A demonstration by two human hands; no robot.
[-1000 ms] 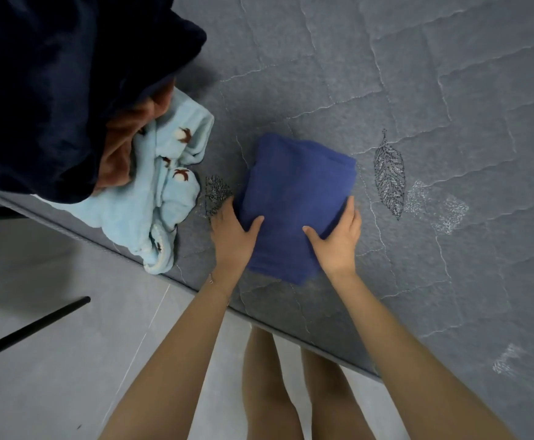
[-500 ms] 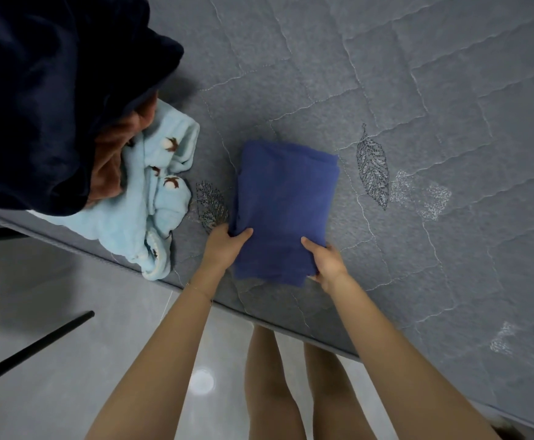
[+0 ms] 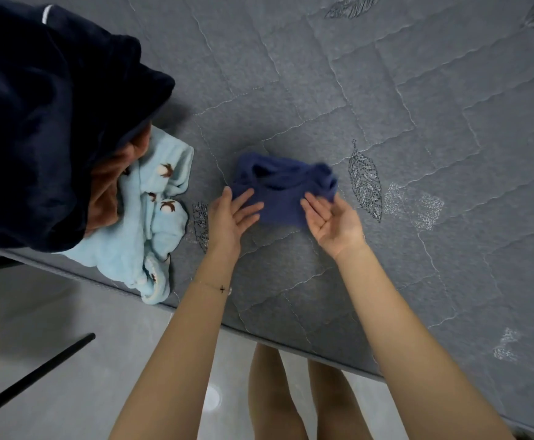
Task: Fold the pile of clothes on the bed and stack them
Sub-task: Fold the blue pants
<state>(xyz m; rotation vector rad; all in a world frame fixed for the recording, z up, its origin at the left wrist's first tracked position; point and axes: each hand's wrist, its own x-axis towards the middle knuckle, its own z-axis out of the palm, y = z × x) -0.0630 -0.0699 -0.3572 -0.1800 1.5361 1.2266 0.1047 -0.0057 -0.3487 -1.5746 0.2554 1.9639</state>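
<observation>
Blue soft cloth [image 3: 283, 198] is mid-fold: your left hand [image 3: 230, 215] and right hand [image 3: 330, 222] lift it on straight, open fingers, gripping nothing. Next, lay it over flat.

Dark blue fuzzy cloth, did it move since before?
Yes. The dark blue fuzzy cloth got shorter: its near end flipped forward onto itself, now stopping level with the bottom of the stitched grey leaf, not well past it.

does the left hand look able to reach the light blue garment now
Probably yes: the left hand is open at the edge of the blue cloth, and only bare mattress lies between it and the light blue garment.
</observation>
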